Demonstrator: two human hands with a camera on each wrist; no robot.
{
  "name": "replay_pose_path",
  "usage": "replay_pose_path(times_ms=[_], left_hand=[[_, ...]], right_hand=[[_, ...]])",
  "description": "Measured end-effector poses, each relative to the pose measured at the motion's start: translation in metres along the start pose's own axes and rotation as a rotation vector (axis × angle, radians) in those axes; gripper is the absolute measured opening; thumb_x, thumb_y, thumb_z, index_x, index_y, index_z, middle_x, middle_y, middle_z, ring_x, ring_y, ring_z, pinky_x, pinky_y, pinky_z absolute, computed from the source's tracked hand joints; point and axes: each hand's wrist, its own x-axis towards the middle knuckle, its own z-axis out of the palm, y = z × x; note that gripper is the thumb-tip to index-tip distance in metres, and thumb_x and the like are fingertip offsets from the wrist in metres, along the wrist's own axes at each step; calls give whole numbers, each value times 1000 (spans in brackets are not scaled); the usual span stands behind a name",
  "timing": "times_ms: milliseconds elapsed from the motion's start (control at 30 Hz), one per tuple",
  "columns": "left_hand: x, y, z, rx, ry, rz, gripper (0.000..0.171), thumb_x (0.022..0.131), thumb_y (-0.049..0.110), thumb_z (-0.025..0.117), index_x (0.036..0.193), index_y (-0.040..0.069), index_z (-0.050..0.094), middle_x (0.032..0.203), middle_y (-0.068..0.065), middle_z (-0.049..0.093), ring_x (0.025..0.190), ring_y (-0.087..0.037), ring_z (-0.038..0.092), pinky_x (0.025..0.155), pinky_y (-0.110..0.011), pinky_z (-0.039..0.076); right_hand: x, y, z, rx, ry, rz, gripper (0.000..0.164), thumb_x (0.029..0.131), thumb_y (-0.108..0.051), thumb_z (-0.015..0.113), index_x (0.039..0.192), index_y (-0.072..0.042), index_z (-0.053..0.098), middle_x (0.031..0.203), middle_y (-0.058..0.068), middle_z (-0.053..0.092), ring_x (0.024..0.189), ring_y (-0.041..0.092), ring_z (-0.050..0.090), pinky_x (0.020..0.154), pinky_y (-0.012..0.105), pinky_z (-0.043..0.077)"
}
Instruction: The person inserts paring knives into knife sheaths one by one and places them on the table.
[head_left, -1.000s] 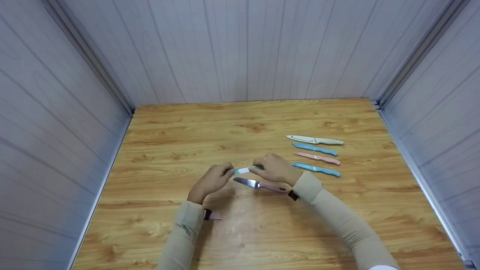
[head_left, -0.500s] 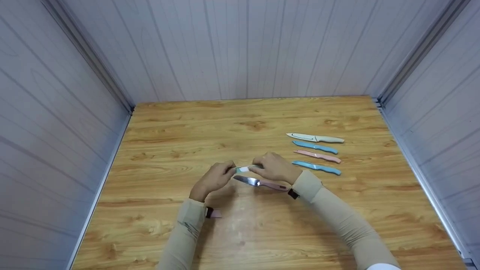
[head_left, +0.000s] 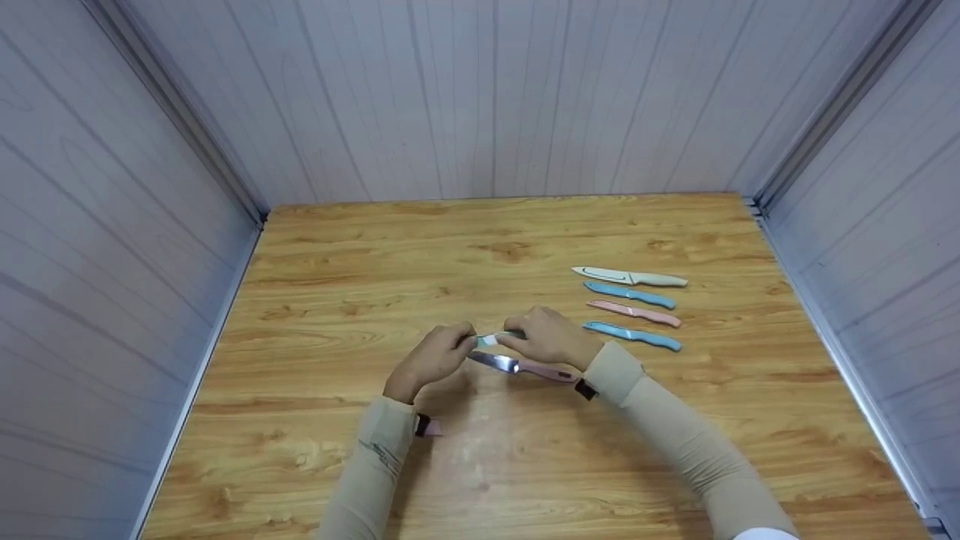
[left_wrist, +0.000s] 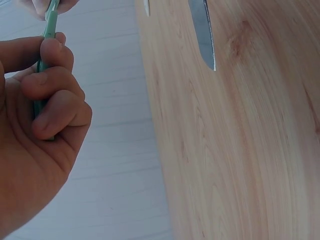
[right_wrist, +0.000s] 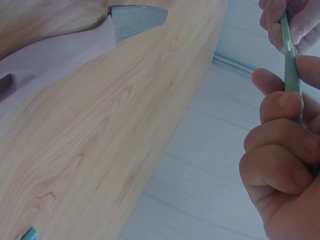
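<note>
Both hands hold a slim green knife (head_left: 481, 341) between them, raised above the table. My left hand (head_left: 433, 356) has its fingers curled round the left end, a green sheath (left_wrist: 49, 31) over the blade. My right hand (head_left: 553, 339) grips the handle end (right_wrist: 292, 70), with the thumb on one side and fingers on the other. A short white stretch shows between the hands. Below them lies an unsheathed pink-handled knife (head_left: 546, 372), its shiny blade pointing left; in the right wrist view its handle (right_wrist: 60, 57) is close by.
Right of the hands lie sheathed knives in a column: a cream knife (head_left: 658, 280), a blue knife (head_left: 651, 299), a pink knife (head_left: 655, 316) and another blue knife (head_left: 652, 340). A flat pink piece (head_left: 434, 428) lies by the left wrist, partly covered. Panel walls enclose the wooden table (head_left: 360, 262).
My left hand has moved slightly right, closer to the right hand, and the white stretch between them has become shorter. The right hand and the knives on the table have stayed in place.
</note>
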Motion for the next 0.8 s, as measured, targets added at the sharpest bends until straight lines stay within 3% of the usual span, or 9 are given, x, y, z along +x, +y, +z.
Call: replay_pose_path(times_ms=[133,467,800], left_hand=[[2,1,0,-4,-9,3,21,103,16,41,89,10,55,70,3,50,53,-10,37,53,-26,35],[5,2,3,30,3,22,18,101,15,44,90,9,57,74,-2,54,58,-11,41,57,-28,37],[4,3,3,30,9,35,19,101,15,44,92,5,57,73,3,50,60,-11,43,58,-28,38]], right_hand=[[-1,-1,-1,4,-5,8,33,99,-41,45,77,-18,56,52,-9,34,43,4,31,47,22,33],[0,0,-1,13,-6,11,33,99,-41,46,83,-18,61,58,-9,45,47,4,39,49,24,37],[0,-1,1,16,-14,17,33,99,-43,46,84,-19,62,57,-9,45,46,3,38,48,22,37]])
